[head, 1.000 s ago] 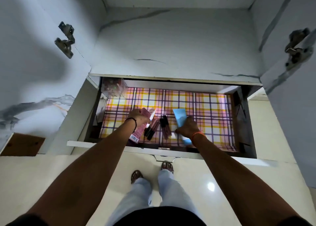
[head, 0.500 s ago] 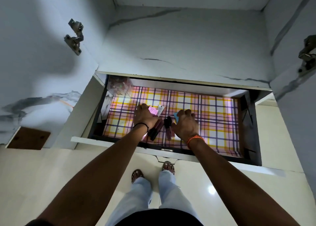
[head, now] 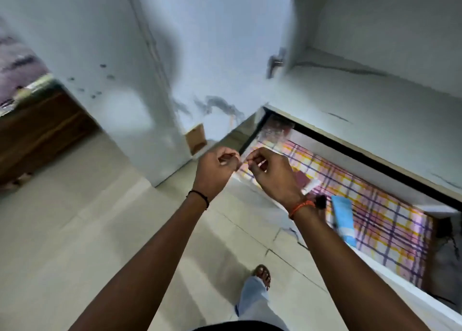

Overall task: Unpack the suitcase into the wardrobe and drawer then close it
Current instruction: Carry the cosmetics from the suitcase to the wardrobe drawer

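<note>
Both hands are hanging above the floor (head: 75, 243) beside the open drawer (head: 375, 263). The left hand (head: 217, 168) and right hand (head: 271, 173) are each showing loosely curled fingers and gripping nothing. A blue box (head: 342, 218) is lying on the drawer's plaid liner (head: 380, 220), near dark tubes (head: 321, 202). 1 sandalled foot (head: 262, 273) is showing below.

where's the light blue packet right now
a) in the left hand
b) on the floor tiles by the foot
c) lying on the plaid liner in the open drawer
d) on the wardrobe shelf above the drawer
c: the light blue packet lies flat on the plaid liner inside the open drawer, while the left hand and right hand are both raised away from it, fingers curled.
</note>
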